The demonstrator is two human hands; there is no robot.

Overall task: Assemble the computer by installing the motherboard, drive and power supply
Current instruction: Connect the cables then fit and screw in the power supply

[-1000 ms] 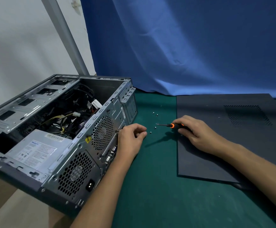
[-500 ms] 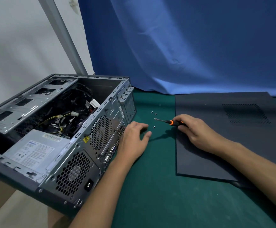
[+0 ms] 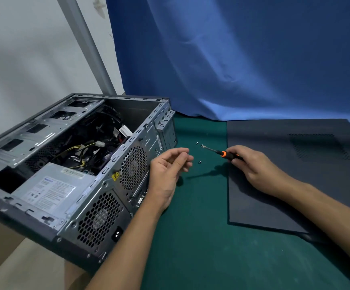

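Lying on its side at the left end of the green worktop [image 3: 201, 248]: open computer case [image 3: 69, 164], rear panel facing the camera, its near left corner overhanging the worktop edge. Sitting inside the case at the near end: power supply [image 3: 50, 187], grey, label facing up, its fan grille and socket showing through the rear panel. Filling the middle of the case beyond the power supply: bundle of cables [image 3: 86, 147], black and yellow, with white connectors; motherboard beneath largely hidden, seating not discernible. Running along the far left side of the case: drive bays [image 3: 44, 126], bare metal; drive not identifiable. Hovering just right of the case's rear fan grille: left hand [image 3: 167, 172], palm turned partly upward, fingers loosely curled and slightly apart, holding nothing visible, not touching the case. Lying on the worktop right of the case: three small screws, two [image 3: 197, 143] close together at the far side, one [image 3: 200, 162] nearer, just beyond the left fingertips. Resting further right of the case, on the near left corner of the side panel [image 3: 295, 174]: right hand [image 3: 253, 166], fingers wrapped around the handle of a screwdriver [image 3: 222, 152], black with orange collar, shaft pointing back toward the case, tip lying at the far pair of screws. Lying flat right of the case: the side panel, dark grey, vent holes near its far right. Hanging behind the case and worktop: blue curtain [image 3: 243, 59].
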